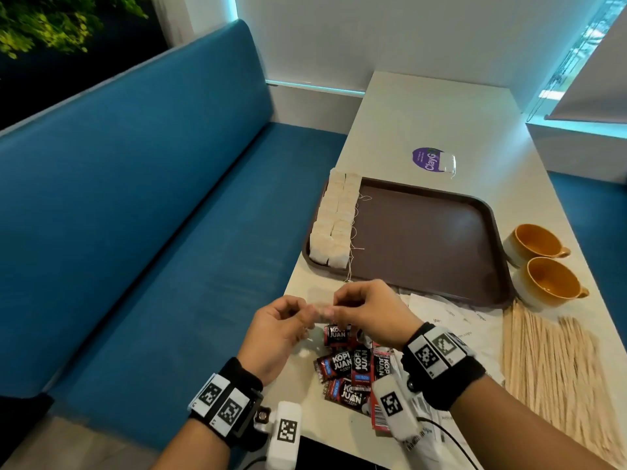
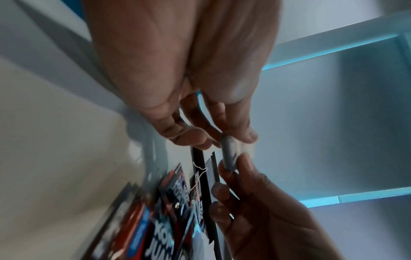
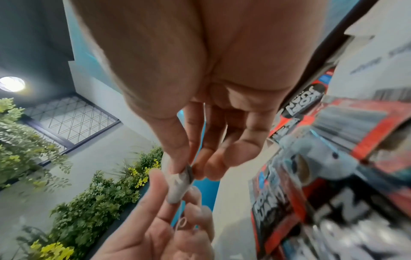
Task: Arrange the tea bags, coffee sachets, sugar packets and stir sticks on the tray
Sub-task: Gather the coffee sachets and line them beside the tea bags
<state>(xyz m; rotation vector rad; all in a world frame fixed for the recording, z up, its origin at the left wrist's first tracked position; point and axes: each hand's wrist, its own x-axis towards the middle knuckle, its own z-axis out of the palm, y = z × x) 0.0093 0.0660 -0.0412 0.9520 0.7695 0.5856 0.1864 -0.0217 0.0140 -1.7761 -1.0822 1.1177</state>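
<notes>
Both hands hold one pale tea bag (image 1: 320, 309) in the air in front of the brown tray (image 1: 424, 239). My left hand (image 1: 305, 317) pinches its left end and my right hand (image 1: 334, 312) pinches its right end. The left wrist view shows the bag (image 2: 229, 153) edge-on between thumb and finger. In the right wrist view its string loops under the bag (image 3: 180, 186). Two rows of tea bags (image 1: 336, 218) lie along the tray's left side. Red-and-black coffee sachets (image 1: 342, 364) lie piled under my hands. White sugar packets (image 1: 441, 317) and wooden stir sticks (image 1: 549, 364) lie to the right.
Two orange-lined cups (image 1: 532, 242) (image 1: 549, 283) stand right of the tray. One more tea bag (image 1: 447, 163) lies on a purple sticker behind the tray. A blue bench (image 1: 135, 232) runs along the table's left edge. Most of the tray's floor is bare.
</notes>
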